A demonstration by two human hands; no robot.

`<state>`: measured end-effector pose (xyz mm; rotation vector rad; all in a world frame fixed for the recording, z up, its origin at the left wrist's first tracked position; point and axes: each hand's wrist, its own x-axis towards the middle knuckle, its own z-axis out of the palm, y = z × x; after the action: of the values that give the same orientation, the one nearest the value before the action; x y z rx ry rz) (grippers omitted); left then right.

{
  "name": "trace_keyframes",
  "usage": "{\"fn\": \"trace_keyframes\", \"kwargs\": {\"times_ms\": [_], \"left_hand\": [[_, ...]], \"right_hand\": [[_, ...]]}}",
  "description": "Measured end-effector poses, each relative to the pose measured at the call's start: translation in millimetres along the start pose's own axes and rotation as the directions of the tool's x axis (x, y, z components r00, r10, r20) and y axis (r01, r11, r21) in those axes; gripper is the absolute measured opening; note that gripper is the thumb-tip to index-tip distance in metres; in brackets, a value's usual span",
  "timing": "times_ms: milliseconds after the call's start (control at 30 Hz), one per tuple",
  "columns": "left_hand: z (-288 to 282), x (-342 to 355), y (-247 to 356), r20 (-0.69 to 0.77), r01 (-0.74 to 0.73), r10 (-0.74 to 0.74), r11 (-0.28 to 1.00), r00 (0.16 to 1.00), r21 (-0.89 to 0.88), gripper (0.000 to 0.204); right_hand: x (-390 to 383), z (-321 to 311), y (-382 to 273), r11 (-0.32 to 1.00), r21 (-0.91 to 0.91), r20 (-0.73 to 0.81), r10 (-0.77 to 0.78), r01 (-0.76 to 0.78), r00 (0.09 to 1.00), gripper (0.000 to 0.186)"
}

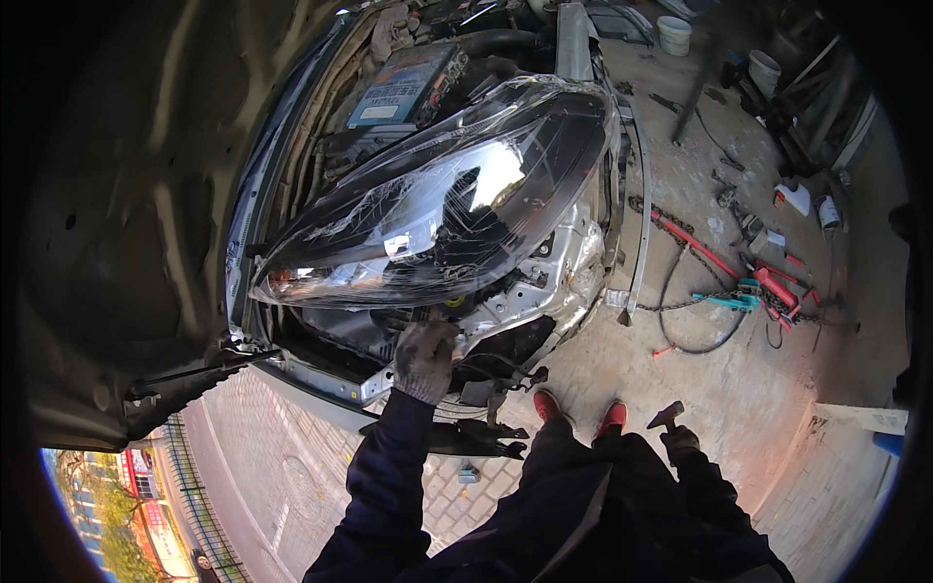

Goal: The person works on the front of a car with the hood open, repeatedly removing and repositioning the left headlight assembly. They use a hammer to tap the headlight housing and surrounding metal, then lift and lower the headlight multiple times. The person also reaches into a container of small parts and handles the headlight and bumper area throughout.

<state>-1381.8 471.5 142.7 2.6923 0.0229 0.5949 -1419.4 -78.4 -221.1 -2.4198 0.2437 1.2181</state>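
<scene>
A person in dark sleeves and red shoes [548, 404] stands at the front corner of a car, its dark, ribbed metal hood [126, 223] raised at left. A large, black-and-clear headlight wrapped in transparent plastic film [418, 219] lies slantwise over the engine bay, near a blue-topped, boxy battery [394, 89] and above a silver, bent metal body panel [556, 267]. The left hand, in a grey, soiled work glove [425, 358], reaches just below the headlight's lower edge; its fingertips are obscured, and whether they grasp anything cannot be told. The right hand [681, 443], low and well apart from the car, clenches a small, brownish-headed hammer [666, 416]. On the concrete floor at right lie a long red metal bar [698, 243] and a teal tool [739, 296].
</scene>
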Motion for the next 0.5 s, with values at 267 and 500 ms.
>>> {"fn": "trace_keyframes", "kwargs": {"times_ms": [267, 500], "left_hand": [[9, 5, 2, 0.009, -0.137, 0.137, 0.988, 0.991, 0.070, 0.018], [3, 5, 1, 0.029, -0.118, 0.117, 0.992, 0.993, 0.044, 0.020]], "right_hand": [[-19, 18, 24, 0.991, 0.088, -0.014, 0.099, -0.098, 0.995, 0.052], [-17, 31, 33, 0.999, 0.011, -0.035, 0.041, -0.041, 0.999, 0.052]]}}
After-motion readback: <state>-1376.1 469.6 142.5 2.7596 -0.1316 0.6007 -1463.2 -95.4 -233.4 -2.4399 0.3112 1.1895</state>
